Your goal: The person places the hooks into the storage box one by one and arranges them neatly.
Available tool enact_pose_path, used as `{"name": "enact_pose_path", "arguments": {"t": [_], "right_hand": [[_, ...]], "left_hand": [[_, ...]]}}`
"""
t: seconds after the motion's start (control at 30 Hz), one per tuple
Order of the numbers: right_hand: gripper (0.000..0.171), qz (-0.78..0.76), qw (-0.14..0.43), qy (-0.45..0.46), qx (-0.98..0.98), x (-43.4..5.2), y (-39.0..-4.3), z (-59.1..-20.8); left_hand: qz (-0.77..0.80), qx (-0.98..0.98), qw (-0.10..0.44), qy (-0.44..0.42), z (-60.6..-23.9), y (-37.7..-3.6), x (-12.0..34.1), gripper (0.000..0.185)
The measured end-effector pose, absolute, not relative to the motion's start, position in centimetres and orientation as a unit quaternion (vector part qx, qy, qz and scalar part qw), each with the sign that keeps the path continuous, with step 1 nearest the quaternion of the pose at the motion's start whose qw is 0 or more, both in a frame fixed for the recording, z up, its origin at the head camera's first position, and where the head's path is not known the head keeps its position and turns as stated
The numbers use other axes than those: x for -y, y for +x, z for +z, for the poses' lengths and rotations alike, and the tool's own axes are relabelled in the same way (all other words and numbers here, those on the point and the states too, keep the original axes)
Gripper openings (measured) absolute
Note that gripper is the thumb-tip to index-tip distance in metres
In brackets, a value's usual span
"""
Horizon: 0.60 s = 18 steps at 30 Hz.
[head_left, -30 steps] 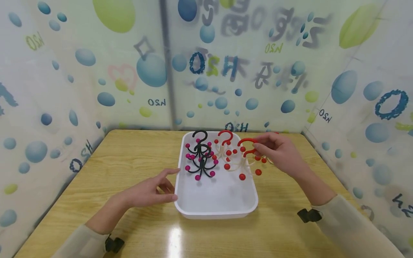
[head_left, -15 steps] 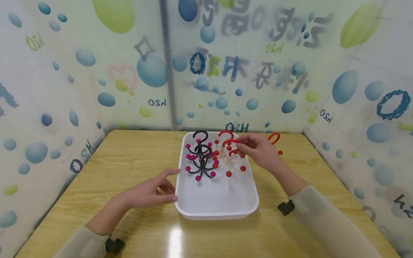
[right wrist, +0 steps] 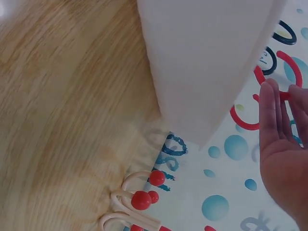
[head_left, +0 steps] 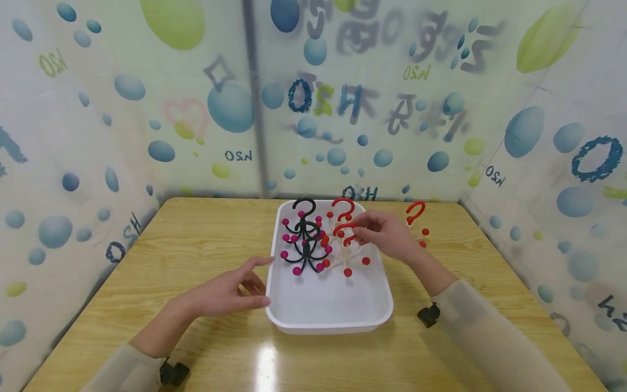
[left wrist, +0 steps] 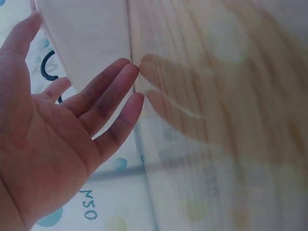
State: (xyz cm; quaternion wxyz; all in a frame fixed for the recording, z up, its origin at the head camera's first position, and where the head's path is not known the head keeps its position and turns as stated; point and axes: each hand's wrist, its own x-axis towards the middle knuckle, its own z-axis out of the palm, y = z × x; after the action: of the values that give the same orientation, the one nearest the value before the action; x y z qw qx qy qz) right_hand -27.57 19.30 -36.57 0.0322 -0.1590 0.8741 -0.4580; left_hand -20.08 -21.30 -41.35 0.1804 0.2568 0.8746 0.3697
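My right hand [head_left: 389,235] pinches the red hooked handle of a head massager [head_left: 341,225] over the white tray [head_left: 325,307]. Its pale legs with red ball tips spread low inside the tray. Behind it in the tray is another red-handled massager [head_left: 344,200]. Two black massagers, a front one [head_left: 307,251] and a back one [head_left: 305,201], have magenta ball tips and sit along the tray's left side. My left hand [head_left: 227,288] rests its fingertips at the tray's left rim; in the left wrist view its fingers [left wrist: 110,98] are loosely extended beside the tray wall.
A further red-handled massager [head_left: 417,204] stands on the wooden table [head_left: 215,228] right of the tray, partly behind my right hand. Its red ball tips [right wrist: 141,200] show in the right wrist view. Patterned curtain walls [head_left: 196,136] border the table at the back and sides.
My right hand has carried the red-handled massager leftward from the tray's right rim, then slightly lower into the tray. The massager on the table has come into view. The left hand has stayed put.
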Motion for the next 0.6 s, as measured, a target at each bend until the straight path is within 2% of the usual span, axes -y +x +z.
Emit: {"name": "enact_pose_path", "arguments": {"t": [0.3, 0.6], "right_hand": [[0.028, -0.455, 0.057, -0.134, -0.879, -19.69, -27.91, -36.94], [0.024, -0.461, 0.060, -0.128, -0.876, -19.95, -27.98, -36.95]], "left_hand": [[0.368, -0.877, 0.195, 0.238, -41.51, -20.31, 21.36, 0.089], [0.367, -0.878, 0.195, 0.238, -41.67, -20.33, 21.47, 0.088]]}}
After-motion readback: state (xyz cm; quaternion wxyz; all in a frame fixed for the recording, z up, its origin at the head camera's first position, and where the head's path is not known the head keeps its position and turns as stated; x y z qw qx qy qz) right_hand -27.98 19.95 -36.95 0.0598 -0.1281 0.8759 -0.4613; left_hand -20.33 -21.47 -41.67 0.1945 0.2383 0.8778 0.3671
